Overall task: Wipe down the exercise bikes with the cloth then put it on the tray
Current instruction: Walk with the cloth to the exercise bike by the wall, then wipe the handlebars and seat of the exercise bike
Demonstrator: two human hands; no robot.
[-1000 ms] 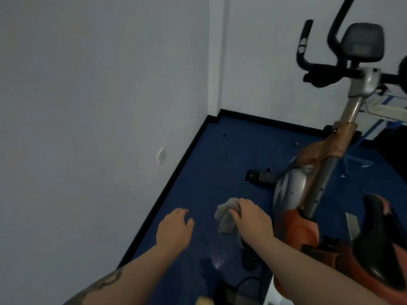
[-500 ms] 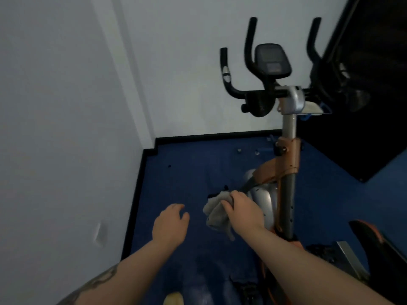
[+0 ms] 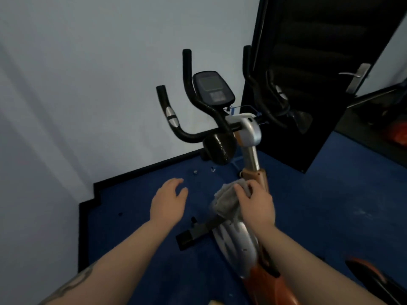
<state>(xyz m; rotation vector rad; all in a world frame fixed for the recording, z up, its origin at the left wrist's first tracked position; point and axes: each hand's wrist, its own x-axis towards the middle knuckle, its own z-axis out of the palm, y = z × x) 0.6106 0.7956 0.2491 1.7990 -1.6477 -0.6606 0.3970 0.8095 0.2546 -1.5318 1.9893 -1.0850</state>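
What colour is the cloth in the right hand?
Grey; the cloth shows best in the head view, held by the right hand.

saddle (image 3: 374, 280) cut off; cloth (image 3: 226, 201) partly hidden

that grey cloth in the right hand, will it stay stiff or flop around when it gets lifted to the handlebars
Probably floppy: the grey cloth sits bunched in soft folds under the right hand, with a loose edge drooping below the fingers. It likely weighs little, since one hand holds it. It may snag or drape over the handlebars rather than slide.
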